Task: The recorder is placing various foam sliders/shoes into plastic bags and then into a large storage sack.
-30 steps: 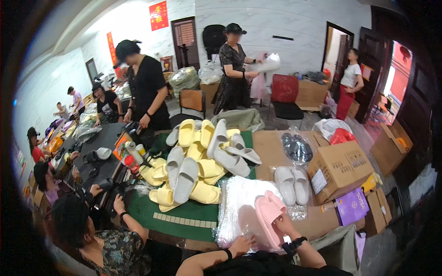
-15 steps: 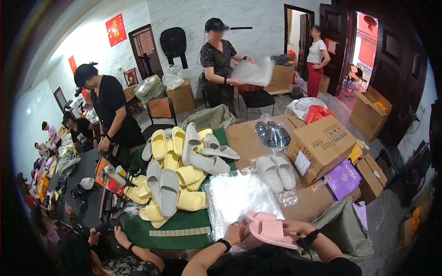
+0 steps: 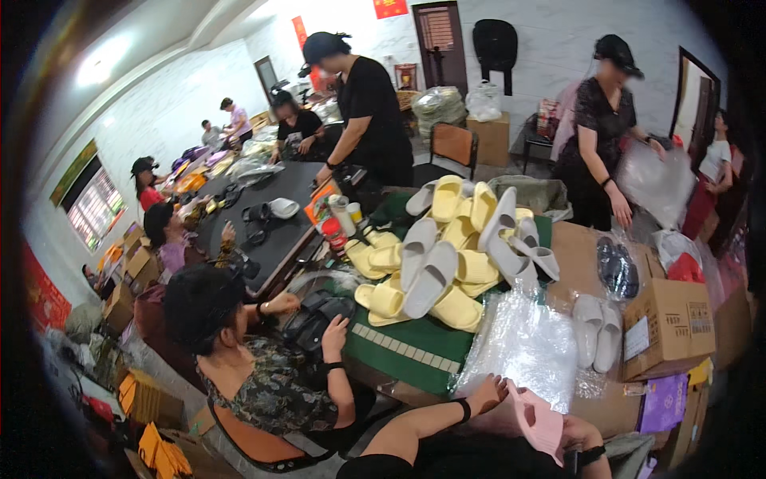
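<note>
Pink slippers (image 3: pixel 536 421) are tilted up in front of me. My right hand (image 3: pixel 576 431) grips them from the right, its fingers partly hidden behind them. Beside their upper left end is my left hand (image 3: pixel 485 396), with bent fingers close to the slipper edge; what they pinch is too small to make out. Just beyond both hands lies a stack of shiny clear plastic bags (image 3: pixel 519 343). Farther left on the green mat (image 3: pixel 375 361) rises a pile of yellow slippers (image 3: pixel 387 299) and grey slippers (image 3: pixel 431 279).
Grey slippers (image 3: pixel 597 331) on plastic and a cardboard box (image 3: pixel 672 327) stand to the right, with a purple bag (image 3: pixel 664 403) below. At my left a seated co-worker (image 3: pixel 263 359) handles black sandals (image 3: pixel 313 319). Another person (image 3: pixel 606 128) across the table holds clear plastic (image 3: pixel 658 184).
My view has swung left, so the table sits farther right in it. The pink slippers have turned from showing their tops to a steeper, more edge-on tilt.
</note>
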A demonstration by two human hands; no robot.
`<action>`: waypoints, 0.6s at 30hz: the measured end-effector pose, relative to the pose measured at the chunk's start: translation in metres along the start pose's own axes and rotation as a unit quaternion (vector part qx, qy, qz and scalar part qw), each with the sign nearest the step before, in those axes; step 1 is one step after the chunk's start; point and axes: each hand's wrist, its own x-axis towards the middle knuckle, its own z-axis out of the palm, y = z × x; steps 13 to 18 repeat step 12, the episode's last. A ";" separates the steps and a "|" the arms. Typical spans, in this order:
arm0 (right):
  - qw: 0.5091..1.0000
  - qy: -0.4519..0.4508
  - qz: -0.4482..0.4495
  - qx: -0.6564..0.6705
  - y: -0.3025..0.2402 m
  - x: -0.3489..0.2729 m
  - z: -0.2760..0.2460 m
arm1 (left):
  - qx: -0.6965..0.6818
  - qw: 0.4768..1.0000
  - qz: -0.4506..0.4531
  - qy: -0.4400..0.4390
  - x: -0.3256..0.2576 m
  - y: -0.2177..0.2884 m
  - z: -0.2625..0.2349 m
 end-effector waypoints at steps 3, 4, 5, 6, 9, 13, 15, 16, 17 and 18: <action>0.986 -0.009 0.141 -0.084 -0.024 0.000 -0.006 | -0.118 0.984 -0.095 -0.099 -0.004 -0.005 -0.003; 0.986 -0.010 0.141 -0.088 -0.026 0.001 -0.006 | -0.159 0.976 -0.132 -0.074 -0.004 -0.006 0.010; 0.985 -0.032 0.139 -0.098 -0.026 0.002 -0.010 | -0.180 0.970 -0.159 -0.042 -0.004 -0.008 0.017; 0.984 -0.053 0.136 -0.107 -0.026 0.003 -0.013 | -0.179 0.970 -0.157 -0.042 -0.003 -0.009 0.017; 0.976 -0.051 0.179 -0.114 -0.034 0.003 -0.004 | -0.209 0.949 -0.229 -0.050 0.006 -0.013 -0.011; 0.971 -0.098 0.081 -0.201 -0.027 0.011 -0.004 | -0.220 0.951 -0.200 -0.088 0.002 -0.019 0.017; 0.971 -0.098 0.081 -0.201 -0.027 0.011 -0.004 | -0.220 0.951 -0.200 -0.088 0.002 -0.019 0.017; 0.971 -0.098 0.081 -0.201 -0.027 0.011 -0.004 | -0.220 0.951 -0.200 -0.088 0.002 -0.019 0.017; 0.971 -0.098 0.081 -0.201 -0.027 0.011 -0.004 | -0.220 0.951 -0.200 -0.088 0.002 -0.019 0.017; 0.971 -0.098 0.081 -0.201 -0.027 0.011 -0.004 | -0.220 0.951 -0.200 -0.088 0.002 -0.019 0.017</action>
